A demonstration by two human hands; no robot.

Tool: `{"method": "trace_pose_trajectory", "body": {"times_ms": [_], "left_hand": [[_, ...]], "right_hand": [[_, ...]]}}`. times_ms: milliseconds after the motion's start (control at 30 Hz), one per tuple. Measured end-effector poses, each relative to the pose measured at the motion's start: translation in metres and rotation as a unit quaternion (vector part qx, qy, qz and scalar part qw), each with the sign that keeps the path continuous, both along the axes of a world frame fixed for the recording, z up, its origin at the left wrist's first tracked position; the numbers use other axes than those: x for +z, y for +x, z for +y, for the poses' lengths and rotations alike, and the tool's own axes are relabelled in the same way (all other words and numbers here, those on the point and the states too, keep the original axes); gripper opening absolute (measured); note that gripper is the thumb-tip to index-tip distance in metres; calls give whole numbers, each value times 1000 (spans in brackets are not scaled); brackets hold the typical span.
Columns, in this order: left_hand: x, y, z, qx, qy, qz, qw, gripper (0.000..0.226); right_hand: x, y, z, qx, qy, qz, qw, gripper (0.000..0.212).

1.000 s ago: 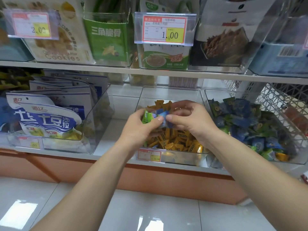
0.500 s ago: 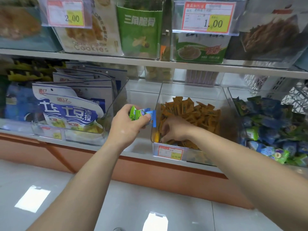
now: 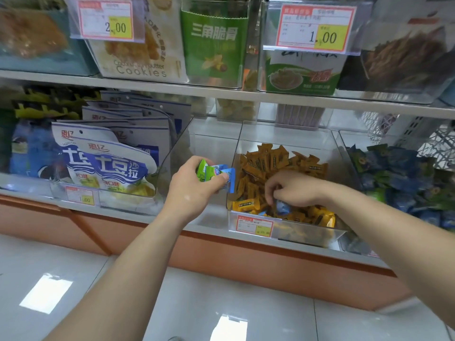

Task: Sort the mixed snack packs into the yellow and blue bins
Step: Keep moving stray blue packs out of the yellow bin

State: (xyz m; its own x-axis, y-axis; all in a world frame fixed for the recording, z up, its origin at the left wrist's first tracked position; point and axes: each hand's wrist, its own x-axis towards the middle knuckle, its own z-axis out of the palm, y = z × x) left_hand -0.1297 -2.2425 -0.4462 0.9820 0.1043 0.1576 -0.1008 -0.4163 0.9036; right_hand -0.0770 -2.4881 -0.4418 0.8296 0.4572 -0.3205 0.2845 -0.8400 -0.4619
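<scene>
Shop shelf (image 3: pixel 211 219), lower tier, tiled floor below; clear bins stand side by side.

1. Left hand (image 3: pixel 192 190): grip closed round a bunch of strays (image 3: pixel 214 173), green and blue packs, held up just left of the yellow bin (image 3: pixel 307 233).
2. Right hand (image 3: pixel 293 190): down inside the yellow bin, grip narrow, fingers curled onto a blue pack (image 3: pixel 282 207) near the front wall, pinching it as far as I can see.
3. Handling, my judgement: packs are light and soft, with crinkly film that is slippery in a bunch. I'd pinch each by a sealed end.
4. Yellow bin: heap of yellow packs (image 3: pixel 270 163), with the blue pack among them.
5. Blue bin (image 3: pixel 354 139): just right of the yellow bin, heaped with blue and green packs (image 3: pixel 398 173).
</scene>
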Motion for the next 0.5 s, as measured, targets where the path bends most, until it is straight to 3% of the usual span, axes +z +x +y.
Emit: {"method": "trace_pose_trajectory", "body": {"times_ms": [233, 500], "left_hand": [[0, -1, -3, -8, 16, -2, 1000, 28], [-3, 2, -7, -14, 23, 3, 1000, 28]], "right_hand": [[-16, 3, 3, 58, -3, -25, 998, 6], [-19, 15, 2, 93, -48, 7, 994, 14]]}}
